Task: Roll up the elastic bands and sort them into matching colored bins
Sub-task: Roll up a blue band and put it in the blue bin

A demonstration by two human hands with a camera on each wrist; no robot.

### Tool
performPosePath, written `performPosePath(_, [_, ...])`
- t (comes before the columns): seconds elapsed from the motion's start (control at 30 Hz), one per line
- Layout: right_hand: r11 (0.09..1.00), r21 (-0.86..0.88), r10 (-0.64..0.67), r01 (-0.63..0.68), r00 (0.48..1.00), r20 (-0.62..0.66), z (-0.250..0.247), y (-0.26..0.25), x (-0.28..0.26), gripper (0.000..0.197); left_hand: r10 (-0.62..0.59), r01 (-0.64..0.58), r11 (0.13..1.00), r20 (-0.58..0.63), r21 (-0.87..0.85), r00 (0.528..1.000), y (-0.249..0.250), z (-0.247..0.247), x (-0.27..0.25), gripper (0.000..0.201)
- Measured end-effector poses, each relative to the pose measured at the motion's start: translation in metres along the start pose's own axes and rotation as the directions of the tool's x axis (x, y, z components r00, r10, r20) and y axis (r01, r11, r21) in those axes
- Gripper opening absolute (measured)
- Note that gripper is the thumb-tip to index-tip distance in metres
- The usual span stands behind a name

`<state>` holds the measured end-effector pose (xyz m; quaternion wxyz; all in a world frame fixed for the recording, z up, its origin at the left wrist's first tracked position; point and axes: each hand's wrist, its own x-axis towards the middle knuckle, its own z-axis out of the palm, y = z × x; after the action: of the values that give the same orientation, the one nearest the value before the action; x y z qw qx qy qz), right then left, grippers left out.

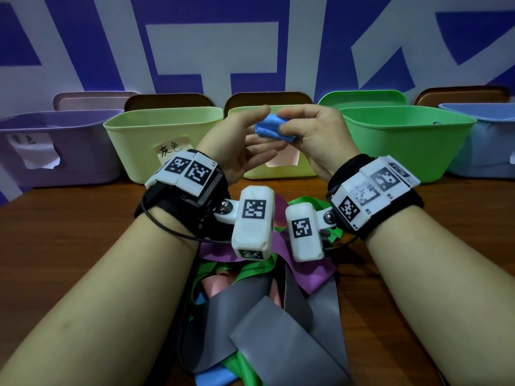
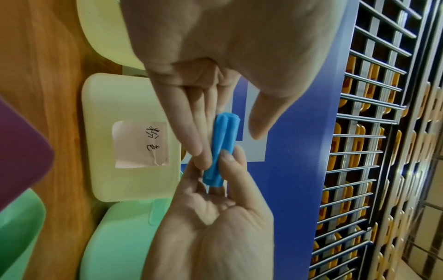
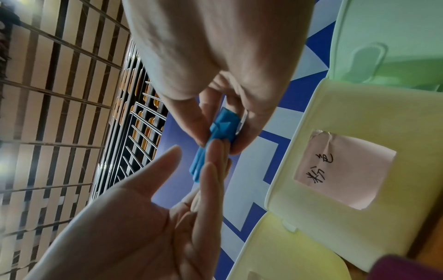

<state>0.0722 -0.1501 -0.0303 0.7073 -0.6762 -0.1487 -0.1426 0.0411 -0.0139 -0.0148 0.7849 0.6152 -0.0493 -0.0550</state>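
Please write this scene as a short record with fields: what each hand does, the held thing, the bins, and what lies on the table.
held item: rolled blue band
right hand: pinches the roll
left hand: fingers straight, touching the roll
bins: purple bin, two yellow bins, green bin, blue bin, in a row behind the hands
table: pile of loose bands, grey, green, purple, pink, blue

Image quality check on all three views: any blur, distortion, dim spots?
Head view: dim overall, wide-angle bend in the wooden table, rolled blue elastic band sharp. Left wrist view: the near left hand is soft, the pink paper label readable. Right wrist view: right hand blurred, slatted grille smeared, bright glare at the left edge.
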Motion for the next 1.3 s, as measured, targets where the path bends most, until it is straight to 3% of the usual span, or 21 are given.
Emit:
performPosePath(0.07, [1.000,-0.007,-0.007,0.007,1.000,0.010,0.001,0.001,-0.001,0.026,0.011,-0.010,0.999,-0.021,0.048,1.000,-0.003,-0.002,0.003,0.037])
performPosePath(0.3, [0.995,0.076,0.060,-0.063,0.998,0.033,0.003,0.001,-0.001,0.011,0.042,-0.042,0.999,-0.023,-0.008,0.999,-0.006,-0.002,0.008,0.017])
performPosePath(0.43, [0.988,0.023,0.149,-0.151,0.986,0.076,0.002,0.007,0.001,0.027,0.074,-0.074,0.997,0.016,0.010,0.997,-0.005,-0.003,0.009,0.016])
performPosePath(0.7, [0.996,-0.003,0.090,-0.090,0.996,-0.007,0.000,0.005,0.002,0.024,0.095,-0.095,0.995,-0.034,-0.023,0.995,-0.005,-0.004,0.012,0.034])
performPosePath(0.87, [0.999,0.000,0.032,-0.032,0.999,0.014,-0.003,-0.002,0.000,0.019,0.126,-0.126,0.992,0.015,-0.011,0.992,-0.001,-0.001,0.004,0.022])
performPosePath(0.97, [0.999,0.029,0.040,-0.041,0.998,0.042,-0.005,-0.013,0.000,0.024,0.175,-0.174,0.984,-0.022,0.027,0.984,0.005,0.001,-0.003,0.010])
performPosePath(1.13, [0.994,0.083,0.062,-0.067,0.997,0.055,-0.001,-0.042,-0.012,0.052,0.219,-0.219,0.976,-0.046,0.000,0.975,0.031,0.008,-0.030,0.014])
performPosePath(1.3, [0.995,0.094,-0.023,0.021,1.000,0.020,0.004,-0.093,-0.042,0.019,0.267,-0.268,0.963,-0.016,-0.038,0.963,0.064,0.025,-0.072,0.032])
